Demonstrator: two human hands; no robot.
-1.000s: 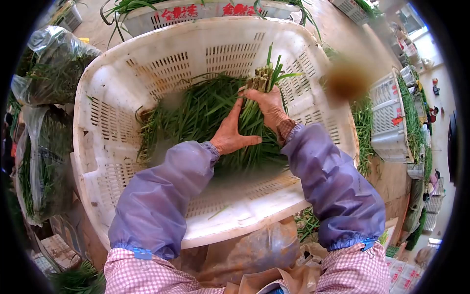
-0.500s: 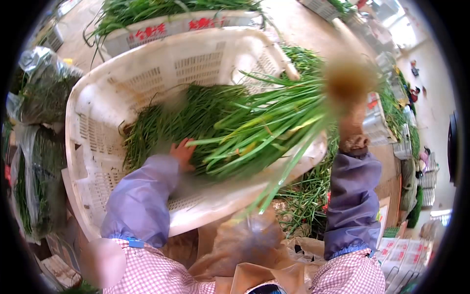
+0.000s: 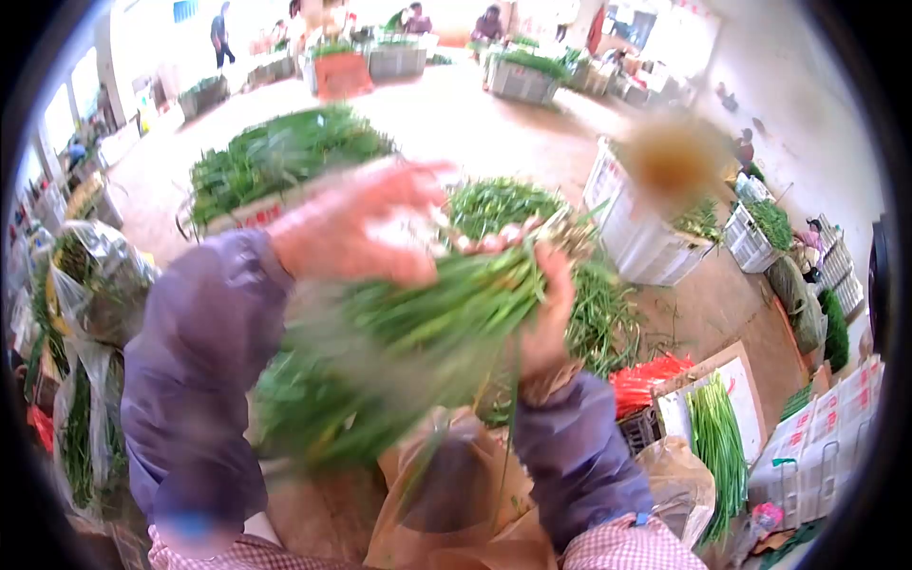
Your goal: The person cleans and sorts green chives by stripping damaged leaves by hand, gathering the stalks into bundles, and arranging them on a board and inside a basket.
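My right hand [image 3: 549,309] is wrapped round a bunch of long green stalks [image 3: 446,304], near its pale root end. The stalks fan out toward the lower left and blur with motion. Above the bunch, at its upper left, my left hand [image 3: 370,223] is smeared by motion with its fingers apart; nothing shows in it. Behind the bunch lies a heap of the same greens [image 3: 503,204].
A crate heaped with greens [image 3: 285,152] stands ahead. At the right are a white crate [image 3: 646,228], red strips [image 3: 648,380], a board [image 3: 750,408] with green stalks [image 3: 717,446]. Bagged greens [image 3: 90,285] stand left. People sit far off.
The view has swung up and outward. My right hand has brought the bunch back in front of me, root end up. My left hand has risen from the big white basket to above the bunch.
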